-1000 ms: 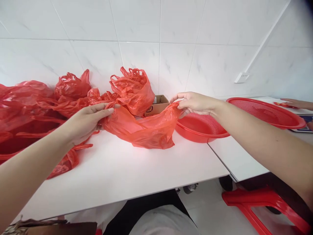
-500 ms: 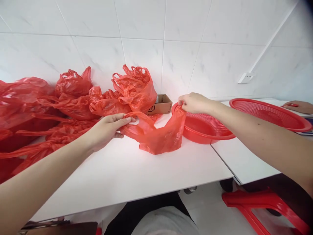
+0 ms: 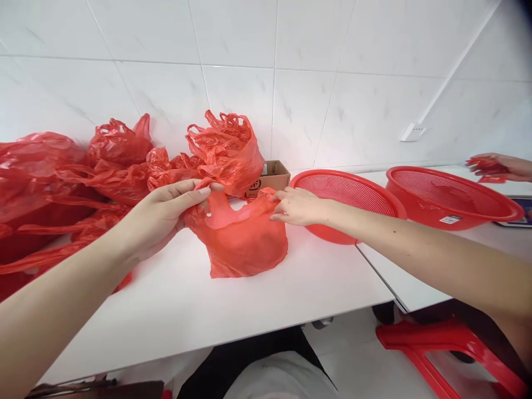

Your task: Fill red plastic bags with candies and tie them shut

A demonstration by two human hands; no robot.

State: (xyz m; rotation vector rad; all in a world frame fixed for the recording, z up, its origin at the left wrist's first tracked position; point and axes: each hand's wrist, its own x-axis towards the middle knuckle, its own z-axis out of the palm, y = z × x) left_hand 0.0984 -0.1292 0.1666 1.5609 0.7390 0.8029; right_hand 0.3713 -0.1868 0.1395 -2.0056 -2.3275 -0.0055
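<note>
My left hand (image 3: 166, 213) pinches red bag (image 3: 245, 246) at one side, apparently so mouth faces up; my right hand (image 3: 300, 206) opposite, closure unclear.

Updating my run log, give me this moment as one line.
left hand: pinches red bag | right hand: at bag's right side | nearby: red basket

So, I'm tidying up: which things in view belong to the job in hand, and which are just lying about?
In hand:
red bag, gripped by the left hand, right hand touching it

Probably just lying about:
other red bags
cardboard box
nearer red basket
farther red basket
red stool
</note>
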